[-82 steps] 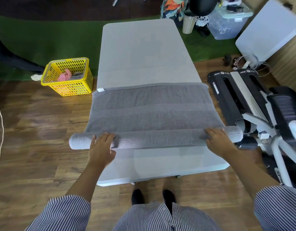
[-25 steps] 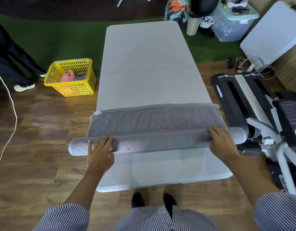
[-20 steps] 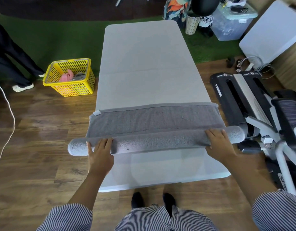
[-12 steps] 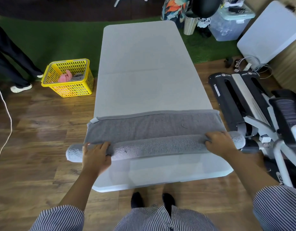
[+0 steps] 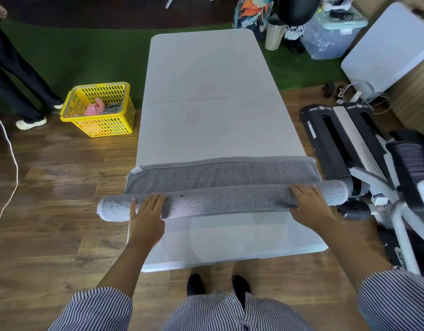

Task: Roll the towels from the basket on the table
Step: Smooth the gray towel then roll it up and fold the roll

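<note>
Towel (image 5: 220, 177), gray and long, lies across the near end of the white table (image 5: 206, 91). Most of it is already wound into a fat roll (image 5: 225, 199) that runs from left to right, and both ends of the roll stick out past the table edges. A flat strip of towel is left on the far side of the roll, ending in a hem with a small white tag at its left corner.

The left hand (image 5: 146, 216) rests on the left part of the roll with its fingers straight and spread a little. The right hand (image 5: 306, 201) rests on the right part, fingers flat and close together. Neither hand grabs the cloth; both just press on top.

This looks like the middle of the rolling step. I think the next move is to push the roll away over the flat strip, both hands going evenly so it stays straight and tight.

On the floor to the left sits a yellow basket (image 5: 98, 111) with a pink towel (image 5: 93, 108) and something gray inside, so more rolling waits
</note>
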A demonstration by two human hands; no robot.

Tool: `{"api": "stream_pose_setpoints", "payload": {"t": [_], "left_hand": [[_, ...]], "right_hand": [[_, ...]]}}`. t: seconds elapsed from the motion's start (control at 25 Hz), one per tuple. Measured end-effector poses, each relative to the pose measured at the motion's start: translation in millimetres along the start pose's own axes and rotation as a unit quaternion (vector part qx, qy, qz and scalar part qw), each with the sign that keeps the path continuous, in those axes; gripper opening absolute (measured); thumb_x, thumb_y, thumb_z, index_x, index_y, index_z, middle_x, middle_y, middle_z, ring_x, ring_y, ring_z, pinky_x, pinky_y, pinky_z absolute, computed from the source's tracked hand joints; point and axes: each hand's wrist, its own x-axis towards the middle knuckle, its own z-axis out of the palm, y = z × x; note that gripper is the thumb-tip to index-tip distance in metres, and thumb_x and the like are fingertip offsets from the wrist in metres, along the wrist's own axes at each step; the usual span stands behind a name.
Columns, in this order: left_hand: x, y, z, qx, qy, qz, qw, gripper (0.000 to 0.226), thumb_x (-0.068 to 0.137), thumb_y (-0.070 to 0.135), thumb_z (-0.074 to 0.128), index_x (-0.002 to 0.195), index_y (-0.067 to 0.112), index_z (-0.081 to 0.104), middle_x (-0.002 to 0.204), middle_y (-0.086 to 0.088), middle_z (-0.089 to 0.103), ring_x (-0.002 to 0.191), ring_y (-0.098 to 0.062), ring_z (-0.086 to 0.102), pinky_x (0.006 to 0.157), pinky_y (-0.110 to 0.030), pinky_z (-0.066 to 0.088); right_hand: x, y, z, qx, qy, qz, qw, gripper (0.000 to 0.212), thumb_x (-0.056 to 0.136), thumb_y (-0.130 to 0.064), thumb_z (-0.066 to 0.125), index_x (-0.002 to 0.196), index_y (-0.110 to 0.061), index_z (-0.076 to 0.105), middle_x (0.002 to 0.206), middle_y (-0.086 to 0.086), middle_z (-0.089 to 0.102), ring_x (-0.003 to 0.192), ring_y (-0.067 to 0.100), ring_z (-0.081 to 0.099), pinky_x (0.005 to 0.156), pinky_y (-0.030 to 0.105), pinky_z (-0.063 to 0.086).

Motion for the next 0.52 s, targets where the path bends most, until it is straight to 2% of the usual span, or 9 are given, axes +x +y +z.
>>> {"api": "stream_pose_setpoints", "payload": {"t": [0.08, 0.2, 0.32, 0.4, 0.52], "left_hand": [[1, 2, -4, 0.008, -0.004, -0.004, 1.0, 0.064, 0.054, 0.0, 0.078, 0.114, 0.015, 0.061, 0.105, -0.001, 0.068, 0.097, -0.023, 0.066, 0.102, -0.054, 0.036], [6, 3, -13, 0.011, 0.003, 0.018, 1.0, 0.052, 0.047, 0.001, 0.078, 0.096, 0.015, 0.066, 0.081, -0.001, 0.07, 0.073, -0.025, 0.068, 0.078, -0.046, 0.048], [15, -1, -23, 0.017, 0.016, 0.075, 0.997, 0.037, 0.048, 0.009, 0.062, 0.085, 0.015, 0.064, 0.066, 0.0, 0.067, 0.057, -0.025, 0.063, 0.061, -0.036, 0.042], [20, -4, -25, 0.014, 0.03, 0.078, 0.996, 0.038, 0.054, 0.01, 0.055, 0.091, 0.015, 0.062, 0.078, -0.001, 0.069, 0.069, -0.026, 0.065, 0.066, -0.039, 0.044], [17, 1, -21, 0.019, 0.024, 0.05, 0.998, 0.049, 0.061, 0.006, 0.063, 0.11, 0.013, 0.062, 0.104, -0.004, 0.068, 0.093, -0.026, 0.065, 0.083, -0.05, 0.047]], "right_hand": [[-1, 2, 0, 0.003, 0.015, 0.003, 1.0, 0.044, 0.076, -0.01, 0.06, 0.119, -0.009, 0.055, 0.116, 0.009, 0.06, 0.11, 0.028, 0.052, 0.112, 0.041, 0.022], [0, 8, -2, -0.001, 0.016, 0.005, 1.0, 0.03, 0.078, -0.012, 0.055, 0.108, -0.011, 0.06, 0.102, 0.009, 0.066, 0.096, 0.028, 0.056, 0.103, 0.038, 0.03], [2, 8, -8, -0.01, 0.013, 0.013, 1.0, 0.029, 0.079, -0.01, 0.053, 0.107, -0.011, 0.061, 0.101, 0.01, 0.067, 0.096, 0.029, 0.059, 0.105, 0.041, 0.03], [4, 2, -9, -0.022, 0.051, 0.009, 0.998, 0.032, 0.078, -0.005, 0.054, 0.108, -0.009, 0.06, 0.104, 0.012, 0.066, 0.097, 0.031, 0.058, 0.108, 0.045, 0.028], [2, -7, -9, -0.008, 0.065, 0.01, 0.998, 0.041, 0.078, 0.0, 0.052, 0.118, -0.009, 0.055, 0.12, 0.011, 0.059, 0.111, 0.03, 0.052, 0.111, 0.044, 0.023]]}}
